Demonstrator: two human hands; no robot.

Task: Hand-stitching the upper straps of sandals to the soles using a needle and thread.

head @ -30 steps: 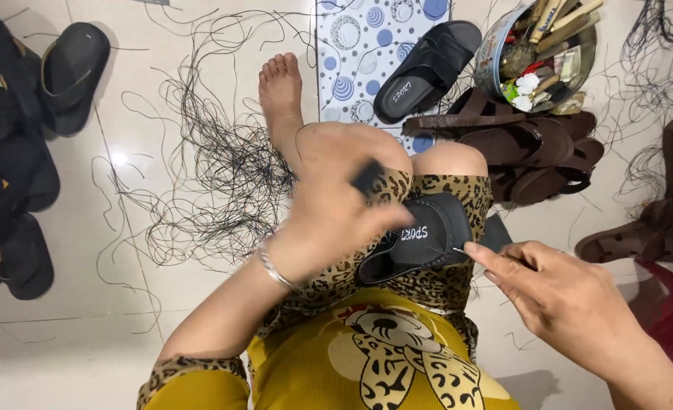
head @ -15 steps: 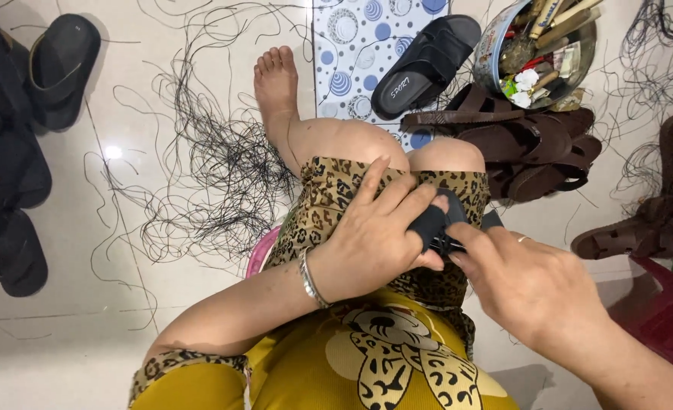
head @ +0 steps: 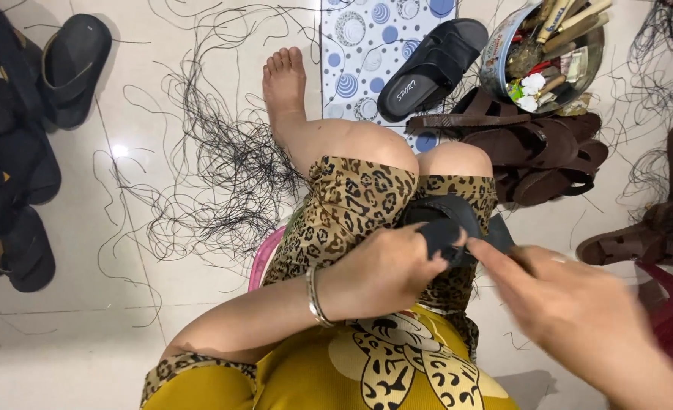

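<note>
A black slide sandal rests on my lap, between my knees in leopard-print cloth. My left hand, with a metal bangle on the wrist, grips the sandal's strap from the left. My right hand comes in from the lower right, blurred, with its fingertips touching the strap beside my left fingers. Whether it pinches a needle or thread is too blurred to tell. My bare foot stretches out over the tiled floor.
Loose black thread lies tangled on the floor to the left. A second black sandal sits on a dotted mat. A round tin of tools and brown sandals stand at right, dark sandals at far left.
My left hand has turned the sandal and shifted its grip from the sole to the strap. My right hand has moved in from the right to meet the strap.
</note>
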